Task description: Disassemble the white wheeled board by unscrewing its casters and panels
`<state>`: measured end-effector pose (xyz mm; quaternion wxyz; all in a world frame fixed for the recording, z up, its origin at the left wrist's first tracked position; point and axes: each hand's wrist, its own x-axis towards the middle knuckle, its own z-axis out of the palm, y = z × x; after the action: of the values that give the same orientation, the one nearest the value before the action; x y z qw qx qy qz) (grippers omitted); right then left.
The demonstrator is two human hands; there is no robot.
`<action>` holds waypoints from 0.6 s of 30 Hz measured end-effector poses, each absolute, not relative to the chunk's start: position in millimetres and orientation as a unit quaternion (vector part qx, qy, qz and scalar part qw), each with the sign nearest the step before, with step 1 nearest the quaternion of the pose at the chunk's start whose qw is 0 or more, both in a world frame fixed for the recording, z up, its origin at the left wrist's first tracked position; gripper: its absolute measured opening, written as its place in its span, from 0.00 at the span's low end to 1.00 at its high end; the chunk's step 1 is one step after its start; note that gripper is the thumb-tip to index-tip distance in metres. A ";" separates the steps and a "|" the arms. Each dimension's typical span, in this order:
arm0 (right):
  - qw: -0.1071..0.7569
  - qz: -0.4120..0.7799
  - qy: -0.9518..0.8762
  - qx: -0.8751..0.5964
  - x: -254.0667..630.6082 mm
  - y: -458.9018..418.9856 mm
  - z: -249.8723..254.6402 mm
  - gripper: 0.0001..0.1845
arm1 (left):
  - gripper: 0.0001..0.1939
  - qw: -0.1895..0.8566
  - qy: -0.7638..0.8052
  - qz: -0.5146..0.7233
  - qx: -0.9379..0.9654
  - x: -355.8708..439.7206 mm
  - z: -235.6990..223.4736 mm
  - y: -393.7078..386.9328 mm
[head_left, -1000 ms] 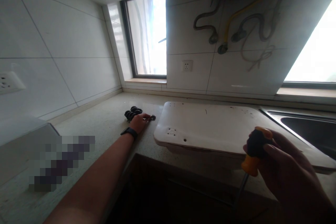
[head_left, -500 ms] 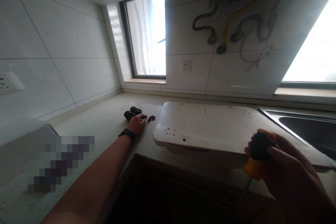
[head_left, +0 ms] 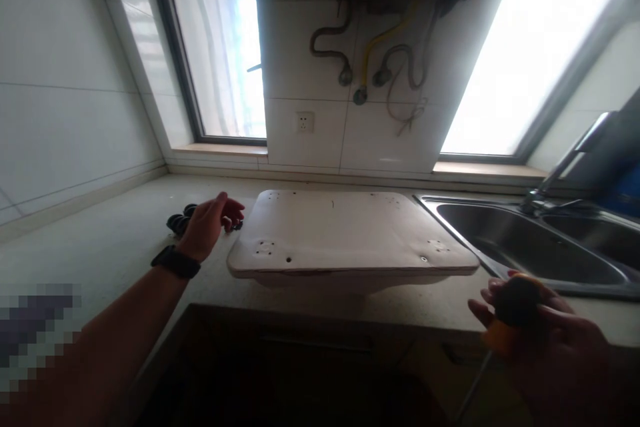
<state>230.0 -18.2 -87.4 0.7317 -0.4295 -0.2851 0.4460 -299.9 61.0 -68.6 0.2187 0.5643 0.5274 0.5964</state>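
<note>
My left hand (head_left: pixel 210 223), with a black band at the wrist, hovers just above the stone counter (head_left: pixel 100 240). Its fingers are curled toward the thumb in a pinch, and what they hold is too small to make out. Right behind it lie several small black round parts (head_left: pixel 177 220). At the lower right, my right hand (head_left: pixel 550 340) is wrapped round a screwdriver (head_left: pixel 507 317) with an orange and black handle, its shaft pointing down. Between the hands a white flat panel (head_left: pixel 345 233) with small holes rests over a dark opening in the counter.
A steel sink (head_left: pixel 525 247) with a tap (head_left: pixel 565 163) lies to the right of the panel. On the tiled back wall are a socket (head_left: pixel 303 122) and several loose hoses (head_left: pixel 370 60) under a dark unit. Windows flank that wall.
The view has swung right, bringing the sink and tap into sight. My left hand has lifted off the counter from the small dark bits and curled. The right hand with the screwdriver has dropped lower.
</note>
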 end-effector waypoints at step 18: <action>0.587 0.662 -0.268 -0.382 253.4 18.6 -76.9 0.23 | 0.18 0.112 0.342 0.314 0.878 -179.0 -19.3 -20.8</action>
<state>253.4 18.6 -76.9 0.5866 -0.3818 -0.2675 0.6622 -179.0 -20.8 -19.3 0.1125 0.8784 0.3423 0.3139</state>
